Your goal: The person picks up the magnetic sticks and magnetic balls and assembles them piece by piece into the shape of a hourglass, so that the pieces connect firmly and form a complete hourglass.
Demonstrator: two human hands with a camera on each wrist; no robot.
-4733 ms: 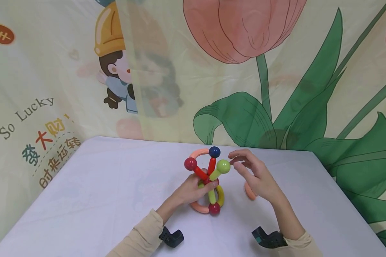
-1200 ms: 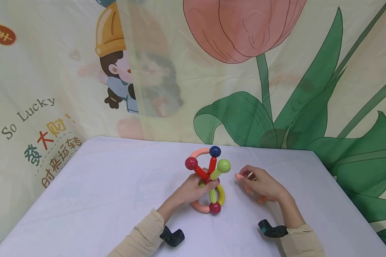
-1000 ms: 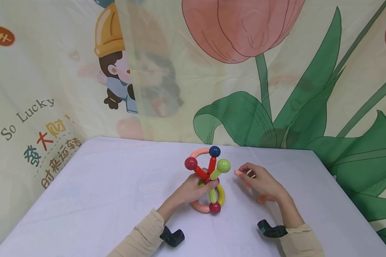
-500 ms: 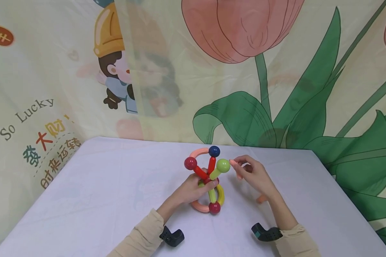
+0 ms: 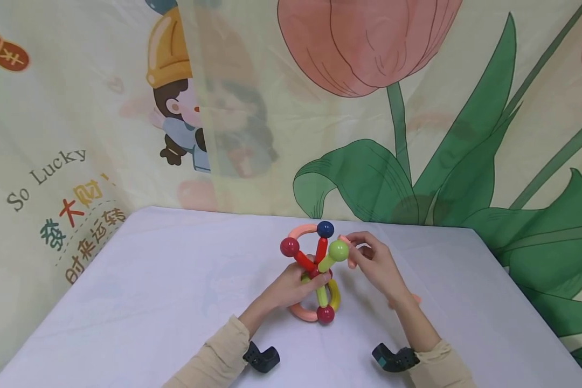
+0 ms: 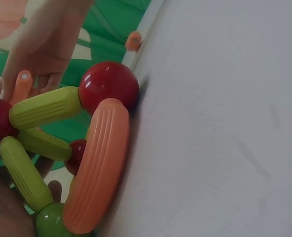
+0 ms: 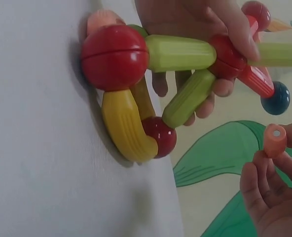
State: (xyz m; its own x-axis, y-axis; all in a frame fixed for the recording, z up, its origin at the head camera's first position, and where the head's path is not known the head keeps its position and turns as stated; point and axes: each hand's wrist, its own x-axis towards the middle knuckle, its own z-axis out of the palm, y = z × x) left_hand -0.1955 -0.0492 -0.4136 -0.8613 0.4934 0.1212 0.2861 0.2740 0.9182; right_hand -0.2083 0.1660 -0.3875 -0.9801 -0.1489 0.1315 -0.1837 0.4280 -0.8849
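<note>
A magnetic stick-and-ball model stands on the table, built of red, yellow and light green sticks, curved salmon sticks and coloured balls. My left hand grips its middle, with the thumb across the central red ball. The model's lower ring includes a yellow curved stick and a red ball. On top are a red ball, a blue ball and a light green ball. My right hand pinches a salmon curved stick beside the light green ball, which partly covers it in the head view.
Another salmon curved stick lies on the white-covered table, partly hidden behind my right forearm in the head view. A black wrist device sits by each sleeve. A printed curtain hangs behind the table.
At first my right hand was empty beside the light green ball. Later it held a salmon curved stick, and has since brought it leftward and up to that ball. My left hand stayed still.
</note>
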